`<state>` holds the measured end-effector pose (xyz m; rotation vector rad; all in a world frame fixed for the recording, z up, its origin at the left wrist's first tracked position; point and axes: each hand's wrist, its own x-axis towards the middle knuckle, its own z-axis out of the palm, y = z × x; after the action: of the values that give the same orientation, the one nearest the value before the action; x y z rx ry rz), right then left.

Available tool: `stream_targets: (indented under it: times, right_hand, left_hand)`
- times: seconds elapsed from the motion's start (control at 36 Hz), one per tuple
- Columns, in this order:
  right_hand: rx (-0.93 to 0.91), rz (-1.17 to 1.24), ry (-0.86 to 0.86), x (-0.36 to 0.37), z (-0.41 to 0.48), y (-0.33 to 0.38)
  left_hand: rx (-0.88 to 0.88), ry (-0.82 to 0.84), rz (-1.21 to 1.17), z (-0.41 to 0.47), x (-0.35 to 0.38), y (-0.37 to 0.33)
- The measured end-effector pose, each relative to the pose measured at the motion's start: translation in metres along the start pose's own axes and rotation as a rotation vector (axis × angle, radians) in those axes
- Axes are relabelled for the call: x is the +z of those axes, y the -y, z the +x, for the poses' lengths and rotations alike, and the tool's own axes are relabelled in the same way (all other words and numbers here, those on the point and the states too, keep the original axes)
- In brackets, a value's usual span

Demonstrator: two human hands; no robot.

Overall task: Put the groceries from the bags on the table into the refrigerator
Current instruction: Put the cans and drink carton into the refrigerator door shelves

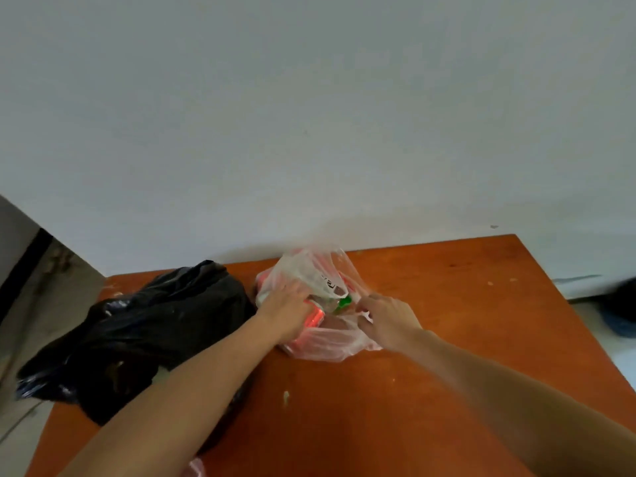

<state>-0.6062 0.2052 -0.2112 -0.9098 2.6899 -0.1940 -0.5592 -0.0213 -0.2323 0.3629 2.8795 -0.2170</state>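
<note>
A thin white plastic bag (309, 273) stands on the orange wooden table (447, 304) near the wall. Inside it show a red packet (315, 318) and a bottle with a green cap (344, 302). My left hand (287, 309) reaches into the bag's mouth and its fingers curl around the red packet. My right hand (385, 320) pinches the bag's right edge and holds it apart. A crumpled black plastic bag (155, 321) lies to the left on the table; its contents are hidden.
A white wall rises right behind the table. A grey surface with a dark strip (24, 266) stands at far left. A dark object (619, 311) sits on the floor at right. Small crumbs (285, 397) dot the tabletop.
</note>
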Motion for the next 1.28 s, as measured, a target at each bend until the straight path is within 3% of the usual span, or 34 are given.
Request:
stream_targets:
  times: [0.14, 0.25, 0.39, 0.5, 0.75, 0.83, 0.92, 1.0, 1.08, 1.17, 1.28]
  right_hand:
    - [-0.087, 0.000, -0.036, 0.021, 0.032, -0.003]
    - [-0.226, -0.087, -0.011, 0.038, 0.063, 0.016]
    - [-0.366, -0.130, 0.142, 0.067, 0.094, 0.035]
    - [-0.406, -0.161, 0.135, 0.081, 0.105, 0.039]
    - [-0.263, -0.162, 0.190, 0.098, 0.087, 0.018]
    - [-0.169, -0.051, 0.222, 0.100, 0.075, 0.008]
    - [-0.072, 0.077, 0.214, 0.091, 0.066, -0.006]
    - [0.013, 0.293, 0.137, 0.074, 0.061, -0.013]
    - [0.023, 0.356, 0.018, 0.052, 0.056, -0.017]
    - [0.074, 0.405, 0.063, 0.041, 0.048, -0.025]
    - [0.145, 0.355, 0.061, 0.043, 0.035, -0.035]
  left_hand:
    - [-0.213, 0.049, -0.039, 0.017, 0.011, 0.043]
    - [-0.384, 0.151, -0.295, 0.008, 0.026, 0.067]
    - [-0.422, 0.245, -0.517, 0.003, 0.028, 0.074]
    - [-0.476, 0.308, -0.704, 0.004, 0.028, 0.067]
    - [-0.344, 0.316, -0.701, 0.002, 0.023, 0.056]
    - [-0.369, 0.392, -0.668, 0.001, 0.018, 0.050]
    - [-0.453, 0.346, -0.740, 0.002, 0.013, 0.038]
    - [-0.473, 0.272, -0.582, 0.003, 0.017, 0.027]
    - [-0.512, 0.312, -0.502, -0.003, 0.028, 0.017]
    - [-0.518, 0.367, -0.405, -0.011, 0.043, 0.007]
    - [-0.551, 0.323, -0.368, -0.024, 0.065, -0.006]
